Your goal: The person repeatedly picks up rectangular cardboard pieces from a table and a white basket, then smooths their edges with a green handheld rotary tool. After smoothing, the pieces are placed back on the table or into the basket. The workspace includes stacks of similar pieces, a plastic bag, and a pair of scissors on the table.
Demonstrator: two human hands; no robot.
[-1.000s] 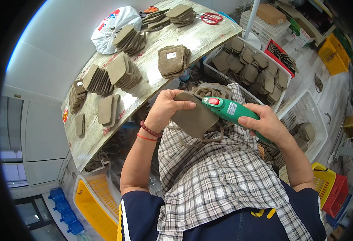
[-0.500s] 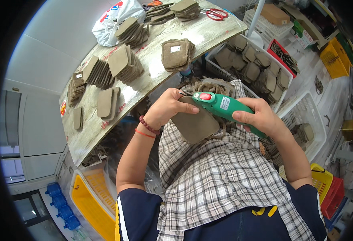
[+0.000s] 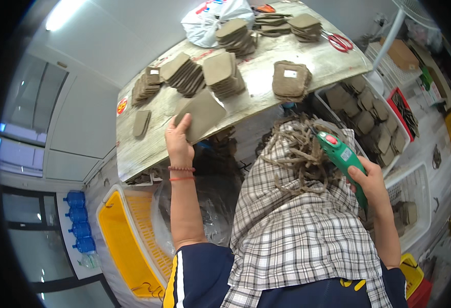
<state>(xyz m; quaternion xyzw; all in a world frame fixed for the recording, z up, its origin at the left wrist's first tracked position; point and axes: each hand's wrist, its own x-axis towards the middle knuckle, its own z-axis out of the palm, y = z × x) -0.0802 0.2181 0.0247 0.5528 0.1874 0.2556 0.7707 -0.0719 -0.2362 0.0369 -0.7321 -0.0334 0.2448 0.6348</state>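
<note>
My left hand (image 3: 179, 139) is pinched on a flat grey-brown fabric pad (image 3: 205, 117) with rounded corners, over the table's front edge. Another pad (image 3: 181, 107) shows partly behind it; whether the two touch I cannot tell. My right hand (image 3: 367, 180) is wrapped around a green handheld electric cutter (image 3: 344, 155) with a red button, its tip pointing away from me. Beside that tip, a tangle of cut fabric strips (image 3: 301, 156) lies on the checked apron (image 3: 297, 226) over my lap.
Several pad stacks (image 3: 220, 72) stand on the table (image 3: 148, 146), with a labelled stack (image 3: 291, 82), red-handled scissors (image 3: 340, 43) and a white plastic bag (image 3: 217, 15). At right are a crate of pads (image 3: 364, 110) and a white basket (image 3: 415, 205). A yellow bin (image 3: 120, 238) stands left.
My left hand has carried the pad from the cutter over to the table at the left. The cutter has moved right, apart from the pad, uncovering the strips. The view has shifted.
</note>
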